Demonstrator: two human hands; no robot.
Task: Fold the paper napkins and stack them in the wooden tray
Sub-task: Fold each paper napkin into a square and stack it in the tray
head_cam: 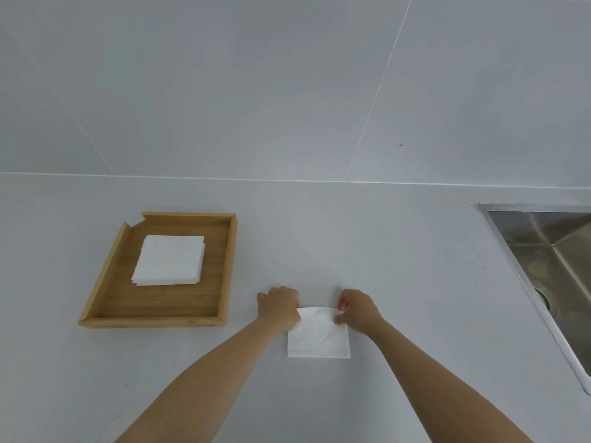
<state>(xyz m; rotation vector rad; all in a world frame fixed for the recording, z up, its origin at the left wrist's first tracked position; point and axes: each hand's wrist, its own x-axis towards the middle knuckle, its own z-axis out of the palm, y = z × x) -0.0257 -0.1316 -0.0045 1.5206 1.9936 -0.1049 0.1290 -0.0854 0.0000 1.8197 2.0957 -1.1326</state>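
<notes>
A white paper napkin (pixel 318 335) lies on the grey counter in front of me, its far edge lifted and curled. My left hand (pixel 279 306) pinches the napkin's far left corner. My right hand (pixel 357 310) pinches its far right corner. To the left stands a wooden tray (pixel 105 276) with low walls. Inside it rests a small stack of folded white napkins (pixel 169 260), squared up near the tray's middle.
A steel sink (pixel 550 251) is set into the counter at the right edge. A grey tiled wall rises behind the counter. The counter (pixel 399 251) stretches bare between tray and sink.
</notes>
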